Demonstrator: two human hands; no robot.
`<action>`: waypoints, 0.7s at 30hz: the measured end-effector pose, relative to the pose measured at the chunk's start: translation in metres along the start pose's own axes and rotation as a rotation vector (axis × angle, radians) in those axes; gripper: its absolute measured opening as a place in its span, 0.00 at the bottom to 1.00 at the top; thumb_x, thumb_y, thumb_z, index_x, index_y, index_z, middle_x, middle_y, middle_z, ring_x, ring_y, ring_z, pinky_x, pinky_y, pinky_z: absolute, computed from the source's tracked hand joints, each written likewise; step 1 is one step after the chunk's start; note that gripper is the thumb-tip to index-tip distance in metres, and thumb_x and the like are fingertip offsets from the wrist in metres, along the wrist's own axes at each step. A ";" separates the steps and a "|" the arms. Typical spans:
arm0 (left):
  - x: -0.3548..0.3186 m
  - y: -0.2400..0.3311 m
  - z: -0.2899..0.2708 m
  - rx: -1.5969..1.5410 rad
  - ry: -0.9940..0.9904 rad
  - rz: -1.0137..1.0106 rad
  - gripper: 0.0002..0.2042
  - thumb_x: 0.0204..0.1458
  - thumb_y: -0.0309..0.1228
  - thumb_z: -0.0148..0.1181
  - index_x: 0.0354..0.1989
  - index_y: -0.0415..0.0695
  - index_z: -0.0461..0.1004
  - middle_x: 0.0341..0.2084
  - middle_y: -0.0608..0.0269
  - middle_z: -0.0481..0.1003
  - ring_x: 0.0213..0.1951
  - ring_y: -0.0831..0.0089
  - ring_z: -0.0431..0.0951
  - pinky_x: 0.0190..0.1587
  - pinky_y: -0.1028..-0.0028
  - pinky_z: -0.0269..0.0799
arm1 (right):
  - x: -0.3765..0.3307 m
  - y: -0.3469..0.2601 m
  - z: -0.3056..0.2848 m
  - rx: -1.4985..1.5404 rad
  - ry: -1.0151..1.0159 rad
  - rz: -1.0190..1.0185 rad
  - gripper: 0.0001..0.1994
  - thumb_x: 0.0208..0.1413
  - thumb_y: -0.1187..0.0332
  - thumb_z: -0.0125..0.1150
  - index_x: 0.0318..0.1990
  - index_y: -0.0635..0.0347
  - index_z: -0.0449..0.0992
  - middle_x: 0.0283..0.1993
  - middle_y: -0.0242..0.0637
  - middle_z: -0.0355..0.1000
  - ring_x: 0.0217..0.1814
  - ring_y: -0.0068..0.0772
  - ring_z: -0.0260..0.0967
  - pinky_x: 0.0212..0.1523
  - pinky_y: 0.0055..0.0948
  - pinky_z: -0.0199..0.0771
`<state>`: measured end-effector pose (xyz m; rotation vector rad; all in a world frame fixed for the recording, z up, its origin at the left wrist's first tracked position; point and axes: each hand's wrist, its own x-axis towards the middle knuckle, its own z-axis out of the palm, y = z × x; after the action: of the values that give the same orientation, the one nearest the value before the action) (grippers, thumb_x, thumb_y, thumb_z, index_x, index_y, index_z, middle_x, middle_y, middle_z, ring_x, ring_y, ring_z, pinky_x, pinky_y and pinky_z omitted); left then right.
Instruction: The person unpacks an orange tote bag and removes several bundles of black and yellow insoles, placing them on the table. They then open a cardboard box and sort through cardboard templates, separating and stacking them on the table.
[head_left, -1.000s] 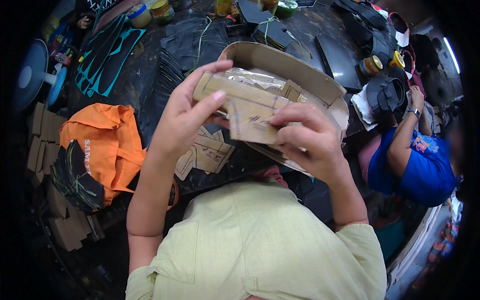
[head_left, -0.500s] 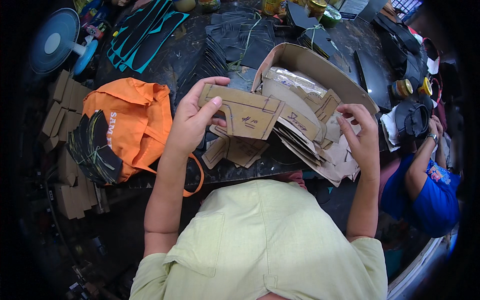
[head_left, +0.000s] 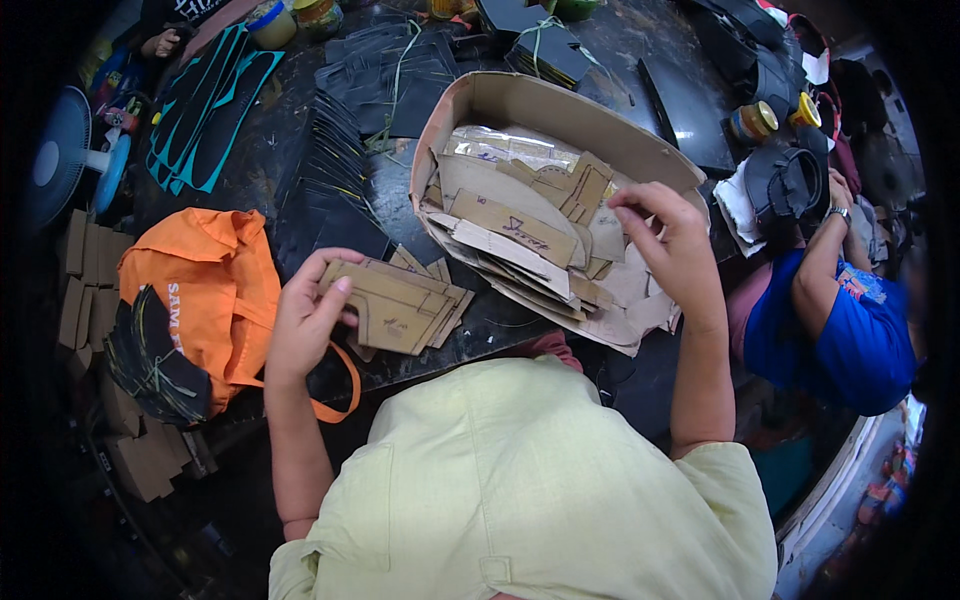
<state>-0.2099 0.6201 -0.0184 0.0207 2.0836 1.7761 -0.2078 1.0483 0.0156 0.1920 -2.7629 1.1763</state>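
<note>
My left hand (head_left: 305, 320) grips the left end of a brown cardboard pattern piece (head_left: 395, 310) and holds it on a small pile of similar pieces on the dark table. My right hand (head_left: 670, 245) reaches into a shallow cardboard box (head_left: 520, 105), fingertips pinched at the top of the cardboard pattern pieces (head_left: 520, 235) stacked inside; whether it holds one I cannot tell. A clear plastic bag (head_left: 510, 148) lies at the back of the box.
An orange bag (head_left: 200, 290) with a bundle of dark pieces lies at left. Black cut pieces (head_left: 340, 170) and teal-edged shapes (head_left: 200, 105) cover the table's far side, with jars and a fan (head_left: 70, 150). A person in a blue shirt (head_left: 840, 320) works at right.
My left hand has lowered the cardboard piece from in front of me down onto the pile on the table. My right hand let go of it and moved into the box.
</note>
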 end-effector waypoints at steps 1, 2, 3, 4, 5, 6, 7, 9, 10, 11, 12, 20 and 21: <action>0.004 -0.001 0.005 0.074 0.084 0.081 0.14 0.69 0.25 0.56 0.61 0.41 0.75 0.49 0.63 0.79 0.47 0.79 0.80 0.45 0.78 0.80 | 0.000 -0.001 0.004 -0.003 -0.032 0.020 0.07 0.64 0.75 0.66 0.47 0.64 0.84 0.42 0.36 0.82 0.40 0.26 0.76 0.38 0.26 0.71; 0.008 0.000 0.009 0.147 0.170 0.161 0.14 0.68 0.23 0.57 0.60 0.40 0.76 0.49 0.62 0.79 0.48 0.77 0.80 0.47 0.76 0.80 | 0.000 -0.002 0.009 0.001 -0.062 0.022 0.07 0.64 0.75 0.66 0.47 0.65 0.84 0.41 0.36 0.82 0.39 0.26 0.76 0.38 0.26 0.72; 0.012 0.004 0.013 0.217 0.255 0.227 0.14 0.67 0.21 0.57 0.59 0.39 0.76 0.49 0.62 0.79 0.49 0.75 0.81 0.49 0.75 0.79 | 0.000 -0.003 0.013 0.002 -0.089 0.031 0.07 0.64 0.75 0.65 0.47 0.65 0.84 0.41 0.37 0.82 0.39 0.26 0.76 0.38 0.27 0.73; 0.015 0.009 0.017 0.297 0.307 0.301 0.14 0.66 0.20 0.58 0.58 0.39 0.77 0.49 0.61 0.80 0.49 0.74 0.81 0.51 0.74 0.79 | -0.001 -0.004 0.015 0.009 -0.108 0.044 0.07 0.63 0.75 0.66 0.46 0.65 0.84 0.41 0.40 0.82 0.39 0.32 0.78 0.39 0.30 0.75; 0.017 0.018 0.019 0.376 0.358 0.358 0.13 0.65 0.19 0.58 0.57 0.38 0.78 0.50 0.60 0.80 0.50 0.73 0.81 0.53 0.73 0.78 | -0.001 -0.005 0.020 0.016 -0.127 0.064 0.08 0.62 0.75 0.66 0.46 0.65 0.84 0.41 0.44 0.82 0.39 0.38 0.80 0.40 0.33 0.78; 0.019 0.028 0.021 0.461 0.407 0.422 0.13 0.64 0.18 0.58 0.56 0.38 0.79 0.50 0.59 0.80 0.51 0.71 0.82 0.55 0.71 0.78 | -0.002 -0.006 0.021 0.024 -0.146 0.084 0.08 0.61 0.75 0.66 0.46 0.65 0.83 0.42 0.47 0.82 0.39 0.43 0.81 0.42 0.36 0.80; 0.022 0.038 0.026 0.513 0.418 0.479 0.13 0.61 0.18 0.60 0.53 0.38 0.81 0.51 0.55 0.81 0.52 0.65 0.83 0.57 0.67 0.77 | -0.002 -0.007 0.025 0.029 -0.114 0.080 0.09 0.61 0.75 0.67 0.47 0.65 0.84 0.40 0.46 0.81 0.38 0.42 0.80 0.41 0.36 0.80; 0.034 0.059 0.041 0.594 0.326 0.638 0.13 0.59 0.18 0.62 0.53 0.38 0.81 0.51 0.53 0.81 0.52 0.60 0.83 0.57 0.65 0.77 | -0.003 -0.011 0.029 0.040 -0.132 0.076 0.10 0.60 0.75 0.67 0.48 0.64 0.83 0.38 0.45 0.80 0.37 0.42 0.79 0.41 0.37 0.79; 0.042 0.068 0.049 0.638 0.275 0.726 0.14 0.59 0.18 0.62 0.52 0.39 0.82 0.51 0.52 0.82 0.52 0.57 0.83 0.57 0.63 0.76 | -0.005 -0.013 0.031 0.043 -0.151 0.098 0.10 0.60 0.75 0.67 0.48 0.64 0.83 0.37 0.45 0.79 0.36 0.42 0.79 0.41 0.37 0.79; 0.049 0.075 0.062 0.647 0.224 0.769 0.14 0.58 0.19 0.63 0.52 0.38 0.82 0.50 0.50 0.82 0.52 0.54 0.82 0.58 0.61 0.75 | -0.006 -0.014 0.032 0.021 -0.164 0.112 0.10 0.60 0.75 0.68 0.49 0.65 0.83 0.37 0.43 0.79 0.36 0.38 0.78 0.40 0.35 0.78; 0.057 0.079 0.073 0.654 0.177 0.803 0.14 0.57 0.20 0.64 0.51 0.38 0.82 0.49 0.49 0.82 0.53 0.51 0.81 0.59 0.59 0.74 | -0.008 -0.016 0.032 0.000 -0.184 0.136 0.11 0.60 0.75 0.69 0.49 0.65 0.83 0.37 0.40 0.79 0.37 0.33 0.77 0.39 0.32 0.76; 0.067 0.069 0.106 0.802 -0.290 0.709 0.11 0.62 0.34 0.65 0.47 0.40 0.82 0.43 0.54 0.83 0.50 0.53 0.80 0.62 0.54 0.68 | -0.021 -0.011 0.028 0.139 -0.299 -0.002 0.08 0.63 0.74 0.67 0.47 0.63 0.85 0.38 0.40 0.79 0.39 0.34 0.76 0.39 0.32 0.73; 0.063 0.068 0.105 0.832 -0.323 0.660 0.13 0.62 0.35 0.65 0.49 0.41 0.82 0.46 0.55 0.83 0.53 0.54 0.80 0.65 0.54 0.67 | -0.019 -0.007 0.021 0.107 -0.277 0.036 0.07 0.64 0.75 0.65 0.47 0.64 0.85 0.39 0.40 0.79 0.40 0.33 0.76 0.40 0.31 0.73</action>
<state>-0.2520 0.7491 0.0166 1.2435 2.5430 0.9182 -0.1893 1.0289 0.0029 0.3420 -2.9485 1.4063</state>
